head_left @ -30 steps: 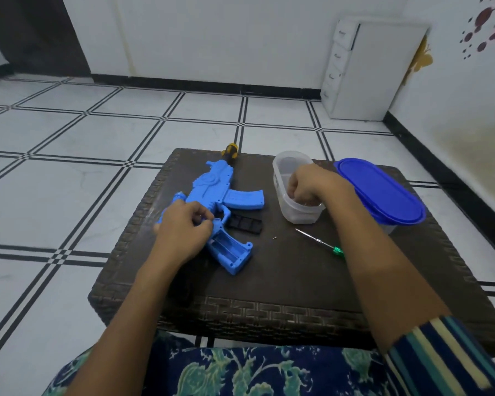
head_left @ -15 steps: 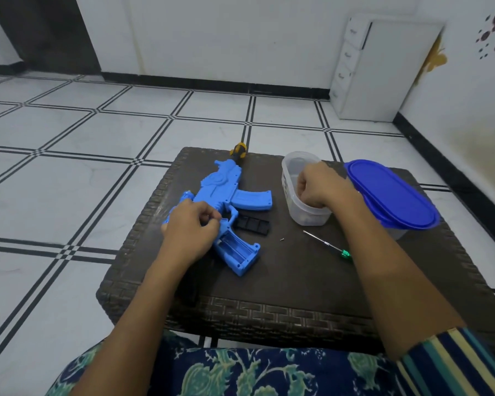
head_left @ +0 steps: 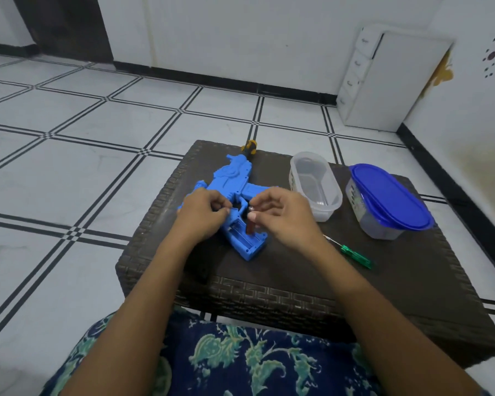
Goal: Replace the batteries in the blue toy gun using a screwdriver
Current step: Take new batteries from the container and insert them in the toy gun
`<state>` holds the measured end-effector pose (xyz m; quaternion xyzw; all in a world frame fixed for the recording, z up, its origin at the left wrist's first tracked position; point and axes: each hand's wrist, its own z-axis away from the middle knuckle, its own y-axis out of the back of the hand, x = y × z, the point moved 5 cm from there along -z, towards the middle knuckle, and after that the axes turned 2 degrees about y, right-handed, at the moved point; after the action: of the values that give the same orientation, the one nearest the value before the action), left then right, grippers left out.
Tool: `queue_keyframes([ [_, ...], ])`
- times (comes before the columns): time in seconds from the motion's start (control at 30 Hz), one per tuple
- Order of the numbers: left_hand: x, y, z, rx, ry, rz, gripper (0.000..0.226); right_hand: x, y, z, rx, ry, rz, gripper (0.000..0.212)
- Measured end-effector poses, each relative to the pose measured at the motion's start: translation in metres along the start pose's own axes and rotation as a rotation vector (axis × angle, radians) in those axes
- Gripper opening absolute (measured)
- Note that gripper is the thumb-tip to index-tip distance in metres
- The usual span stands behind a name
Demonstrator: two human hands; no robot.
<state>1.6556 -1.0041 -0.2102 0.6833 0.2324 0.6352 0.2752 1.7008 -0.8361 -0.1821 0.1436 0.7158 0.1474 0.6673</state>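
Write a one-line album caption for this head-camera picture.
Left hand grips the toy gun while the right hand holds a battery over its open compartment.

Right hand (head_left: 282, 217) pinching battery (head_left: 250, 227), above toy gun (head_left: 235, 178)

Forearms (head_left: 143, 287) bare. Navy garment (head_left: 240, 358) over lap, just nearside of bench (head_left: 269, 295), printed with teal-green and cream leafy floral scrolls.
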Motion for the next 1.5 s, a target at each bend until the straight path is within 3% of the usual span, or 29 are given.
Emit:
queue_keyframes([
  [0.2,-0.002,0.002,0.0,0.025,-0.017,0.017,0.003,-0.01,-0.022,-0.001,-0.123,0.164,0.233,0.006],
  [0.33,-0.004,0.001,-0.003,0.02,-0.011,0.028,0.003,-0.017,-0.037,-0.001,-0.267,0.266,0.57,0.008],
  [0.53,-0.004,0.001,-0.003,0.014,-0.009,0.054,0.001,-0.017,-0.035,0.003,-0.442,0.148,0.831,0.025],
  [0.6,-0.004,0.001,-0.002,0.019,-0.007,0.056,0.001,-0.018,-0.034,0.007,-0.467,0.083,0.873,0.022],
  [0.7,-0.001,0.002,0.0,0.02,-0.018,0.056,0.0,-0.018,-0.03,0.009,-0.448,0.005,0.856,0.034],
  [0.87,0.001,0.004,0.002,0.03,-0.009,0.038,0.001,-0.013,-0.025,0.011,-0.465,0.017,0.783,0.025],
  [0.97,0.001,0.002,0.001,0.04,0.007,-0.009,0.006,-0.013,-0.017,0.008,-0.351,0.133,0.714,0.017],
  [1.07,0.002,0.0,0.0,0.061,0.012,-0.071,0.011,-0.028,0.027,-0.004,0.088,0.233,0.521,0.018],
  [1.13,0.003,0.0,0.0,0.056,0.009,-0.085,0.01,-0.031,0.065,-0.012,0.33,0.156,0.536,0.022],
  [1.17,0.003,0.0,-0.001,0.051,0.007,-0.081,0.008,-0.025,0.079,-0.02,0.35,0.069,0.593,0.021],
  [1.3,0.002,0.001,0.0,0.042,0.0,-0.044,0.006,0.016,0.096,-0.051,0.039,-0.303,0.95,0.021],
  [1.5,0.002,0.0,0.001,0.027,0.006,-0.031,0.007,0.024,0.084,-0.079,-0.282,-0.406,1.086,0.019],
])
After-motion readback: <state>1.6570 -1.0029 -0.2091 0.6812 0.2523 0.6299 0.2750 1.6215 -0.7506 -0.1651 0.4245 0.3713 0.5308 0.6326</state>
